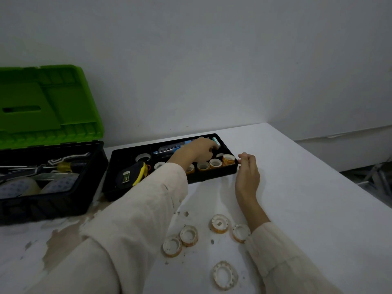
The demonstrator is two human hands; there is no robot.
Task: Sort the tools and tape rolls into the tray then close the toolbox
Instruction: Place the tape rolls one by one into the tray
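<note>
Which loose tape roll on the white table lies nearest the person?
The pale, wide-holed tape roll, lying flat and alone at the front. The other four orange-edged rolls sit in two pairs farther back.

Dim, flat light; soft blur; wide-angle bending at edges

left hand [201,150] reaches into the black tray [212,177], fingers [212,148] curled over its back compartments; right hand [247,172] touches the tray's right rim. five tape rolls [220,223] lie on the table [307,209] nearby.
</note>
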